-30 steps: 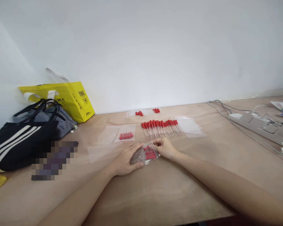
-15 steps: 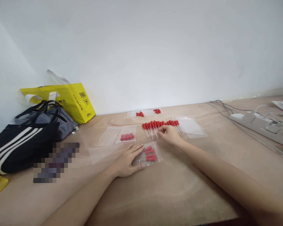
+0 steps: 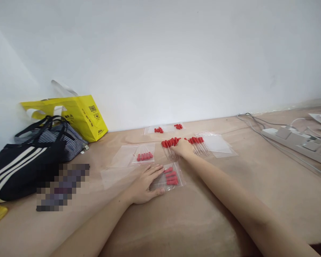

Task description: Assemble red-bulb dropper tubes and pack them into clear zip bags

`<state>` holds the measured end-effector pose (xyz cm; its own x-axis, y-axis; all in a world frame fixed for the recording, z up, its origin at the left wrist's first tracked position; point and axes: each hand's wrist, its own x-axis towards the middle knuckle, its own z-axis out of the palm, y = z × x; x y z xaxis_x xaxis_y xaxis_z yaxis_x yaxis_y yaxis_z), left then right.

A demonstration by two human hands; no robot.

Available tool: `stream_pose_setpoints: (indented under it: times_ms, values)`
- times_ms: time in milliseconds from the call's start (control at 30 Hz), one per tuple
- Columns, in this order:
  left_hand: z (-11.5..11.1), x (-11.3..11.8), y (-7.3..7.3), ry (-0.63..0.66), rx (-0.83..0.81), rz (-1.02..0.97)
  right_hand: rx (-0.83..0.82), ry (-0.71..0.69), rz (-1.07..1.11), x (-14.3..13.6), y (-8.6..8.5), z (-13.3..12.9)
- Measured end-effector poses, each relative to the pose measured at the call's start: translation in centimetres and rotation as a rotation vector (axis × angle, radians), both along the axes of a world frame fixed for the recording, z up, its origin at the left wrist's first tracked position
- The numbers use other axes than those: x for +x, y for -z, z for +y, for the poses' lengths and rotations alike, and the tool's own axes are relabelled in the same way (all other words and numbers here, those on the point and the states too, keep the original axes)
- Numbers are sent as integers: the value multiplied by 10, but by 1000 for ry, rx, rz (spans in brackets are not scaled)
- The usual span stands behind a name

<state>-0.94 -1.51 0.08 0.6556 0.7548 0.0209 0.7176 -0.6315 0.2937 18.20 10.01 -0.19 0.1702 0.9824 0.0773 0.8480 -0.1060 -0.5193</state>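
Observation:
My left hand (image 3: 146, 184) lies flat with fingers spread on the left part of a clear zip bag (image 3: 179, 175), in which several red-bulbed droppers (image 3: 172, 177) show. Further up, my right hand (image 3: 183, 147) is over a row of red-bulbed droppers (image 3: 168, 143) with thin clear stems toward me. Its fingertips are hidden among the bulbs, so what they hold cannot be made out. Left of the row, a bag of droppers (image 3: 144, 156) rests partly over flat clear bags (image 3: 122, 155).
Bags with red-bulbed droppers (image 3: 158, 130) lie near the wall. Flat clear bags (image 3: 219, 144) are right of the row. At left stand a yellow bag (image 3: 93, 121) and a black striped bag (image 3: 29, 167); at right, a power strip (image 3: 296, 141) with cables.
My right hand has moved slightly left and up, further over the row of droppers. My left hand stays on the bag.

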Motion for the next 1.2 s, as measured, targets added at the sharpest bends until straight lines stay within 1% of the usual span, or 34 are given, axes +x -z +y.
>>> stream_pose_setpoints:
  times_ms: [133,200,300,400,467,533,567,633,700,800,900,1000,1100,1200]
  values:
    - [0,1,-1,-1,-2,-18,7,-8,46,1,0,2]
    - [0,2,-2,-3,-2,-25,16,-41,83,2,-1,1]
    - [-1,2,-2,-10,-3,-16,34,-150,159,10,-3,-4]
    - [-1,2,-4,-16,-5,-1,75,-257,235,26,0,-16]
    - [-2,3,-5,-21,-6,2,127,-326,355,40,5,-30]
    - [-3,4,-6,-29,-12,9,190,-433,646,54,11,-47]
    - [-3,4,-7,-33,-18,16,191,-484,773,59,13,-56]
    - [-3,4,-7,-35,-19,28,151,-543,935,67,17,-72]
    - [-2,4,-6,-32,-10,29,109,-530,1029,68,19,-83]
    - [-1,2,-2,-20,5,16,76,-432,1150,60,19,-89]
    - [-2,2,-2,-20,3,13,54,-373,1236,48,22,-87]
    - [-3,4,-5,-33,-14,13,13,-371,1278,42,28,-83]
    - [-4,5,-7,-31,-22,5,-48,-370,1327,43,31,-82]
    - [-4,6,-7,-28,-19,-4,-121,-341,1400,47,28,-80]
